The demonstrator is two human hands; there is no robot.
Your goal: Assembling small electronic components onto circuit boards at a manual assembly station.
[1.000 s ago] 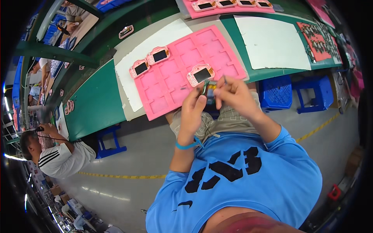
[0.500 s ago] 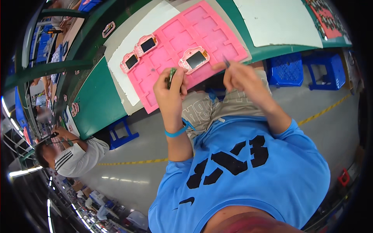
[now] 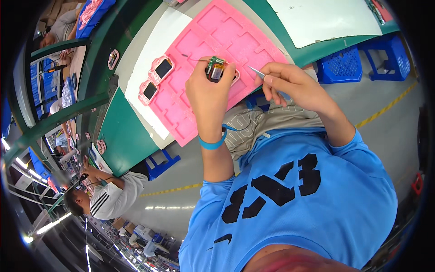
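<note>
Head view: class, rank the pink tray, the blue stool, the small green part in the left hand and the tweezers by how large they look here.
1. pink tray
2. blue stool
3. and 4. small green part and tweezers: alike, too close to rank; the right hand hides part of the tweezers.

Two blue plastic stools (image 3: 362,61) under the green bench edge (image 3: 122,145), on grey floor with a yellow line (image 3: 385,109). White sheet (image 3: 324,18) lying flat on the bench, well apart from another worker in a white striped shirt (image 3: 111,199) seated lower left. Blue bins (image 3: 97,11) stacked at the far end.
</note>
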